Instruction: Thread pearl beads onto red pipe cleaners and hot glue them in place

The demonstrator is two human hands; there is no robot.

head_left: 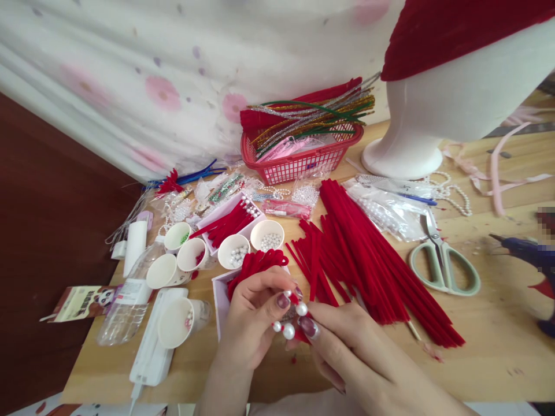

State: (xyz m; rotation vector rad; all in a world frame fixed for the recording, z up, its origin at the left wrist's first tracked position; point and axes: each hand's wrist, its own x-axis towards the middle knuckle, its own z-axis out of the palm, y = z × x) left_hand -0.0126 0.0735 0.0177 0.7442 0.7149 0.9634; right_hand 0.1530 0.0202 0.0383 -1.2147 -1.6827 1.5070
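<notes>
Between my hands is a small piece of red pipe cleaner with white pearl beads [288,331] on it. My left hand [254,315] pinches its left side between thumb and fingertips. From the right, my right hand [353,346] grips the same beaded piece, its thumb just below a large pearl. The fingers hide part of the piece. Just behind my left hand, a lilac box [220,289] holds looped red pipe cleaners [260,263]. To the right of the hands lie many straight red pipe cleaners [368,260] in a loose bundle.
Paper cups [161,271] with beads, a plastic bottle [130,306] and a white power strip [154,341] stand left. A red basket [303,167] of pipe cleaners sits behind. Scissors [444,260], a blue glue gun [524,251] and a white mannequin head [416,133] are right.
</notes>
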